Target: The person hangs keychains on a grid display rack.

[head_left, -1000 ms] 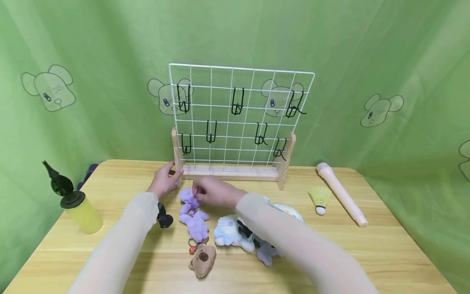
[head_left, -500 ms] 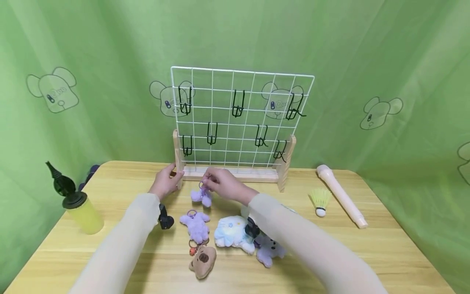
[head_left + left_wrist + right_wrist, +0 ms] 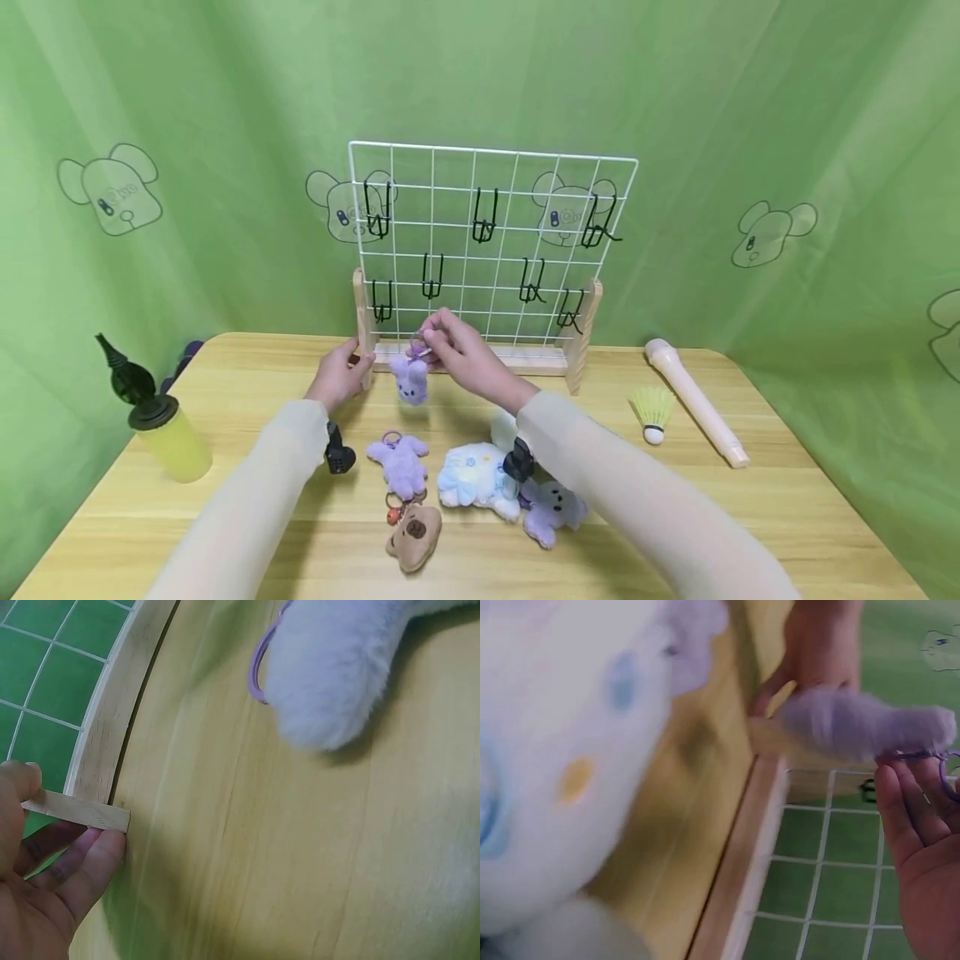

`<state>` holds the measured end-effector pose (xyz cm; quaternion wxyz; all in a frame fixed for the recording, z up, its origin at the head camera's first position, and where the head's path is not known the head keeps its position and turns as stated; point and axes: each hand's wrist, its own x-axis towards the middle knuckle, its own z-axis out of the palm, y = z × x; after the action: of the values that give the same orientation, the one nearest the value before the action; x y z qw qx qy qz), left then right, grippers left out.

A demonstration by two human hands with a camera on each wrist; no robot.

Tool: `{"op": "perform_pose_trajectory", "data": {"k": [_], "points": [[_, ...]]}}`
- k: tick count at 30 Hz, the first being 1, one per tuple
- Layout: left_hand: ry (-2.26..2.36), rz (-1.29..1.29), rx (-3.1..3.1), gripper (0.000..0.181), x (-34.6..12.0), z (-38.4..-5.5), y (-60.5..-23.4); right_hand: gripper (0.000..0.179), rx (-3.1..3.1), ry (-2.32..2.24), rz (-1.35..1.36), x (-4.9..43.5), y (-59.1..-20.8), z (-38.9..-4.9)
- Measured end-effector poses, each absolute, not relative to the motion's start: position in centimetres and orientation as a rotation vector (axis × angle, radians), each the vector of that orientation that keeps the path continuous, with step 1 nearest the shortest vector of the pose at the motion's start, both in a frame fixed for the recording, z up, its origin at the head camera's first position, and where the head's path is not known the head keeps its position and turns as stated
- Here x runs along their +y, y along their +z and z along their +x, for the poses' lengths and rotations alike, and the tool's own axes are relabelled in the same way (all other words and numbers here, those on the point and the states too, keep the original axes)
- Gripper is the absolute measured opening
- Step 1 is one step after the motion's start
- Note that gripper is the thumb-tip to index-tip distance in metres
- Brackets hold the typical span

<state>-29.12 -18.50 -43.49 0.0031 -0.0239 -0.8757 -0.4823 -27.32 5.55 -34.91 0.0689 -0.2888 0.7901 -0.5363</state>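
In the head view my right hand (image 3: 467,354) pinches the purple ring at the top of a small purple plush keychain (image 3: 411,382). The plush dangles above the table in front of the rack's wooden base bar. With thumb on one side and fingers on the other, my left hand (image 3: 56,862) grips the wooden upright (image 3: 82,810) at the left end of the white wire grid rack (image 3: 495,152). Several black hooks (image 3: 483,225) hang on the grid, all bare. A second purple plush keychain (image 3: 401,465) lies on the table, its ring toward the rack.
Nearer me lie a brown bear-head keychain (image 3: 415,537), a white and blue plush (image 3: 476,479) and another purple plush (image 3: 551,510). A yellow bottle with a black top (image 3: 171,442) stands left. A shuttlecock (image 3: 653,412) and a pink microphone-shaped stick (image 3: 697,400) lie right.
My right hand has lifted the purple plush keychain off the table and carried it up and slightly right, toward the grid. My left hand has stayed on the rack's upright.
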Motion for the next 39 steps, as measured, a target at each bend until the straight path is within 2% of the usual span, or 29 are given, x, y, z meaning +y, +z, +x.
{"op": "perform_pose_trajectory", "data": {"k": [10,23,28,39], "points": [[-1.484,-0.071,-2.751,0.041,-18.7,-29.3,-43.8,0.02,2.269,-1.888,-0.85,3.6,-29.9,-27.6],[-1.442,-0.099,-2.744,0.036,-18.7,-29.3,-44.0,0.023,2.277,-1.992,-0.887,-1.0,-24.5,-28.8],[-1.46,-0.122,-2.729,0.041,-18.6,-29.2,-43.7,0.025,2.309,-2.024,-0.82,-2.0,-23.7,-29.6],[-1.45,-0.099,-2.736,0.042,-18.4,-29.0,-43.3,0.016,2.46,-1.993,-0.604,-3.0,-23.7,-31.4]]}}
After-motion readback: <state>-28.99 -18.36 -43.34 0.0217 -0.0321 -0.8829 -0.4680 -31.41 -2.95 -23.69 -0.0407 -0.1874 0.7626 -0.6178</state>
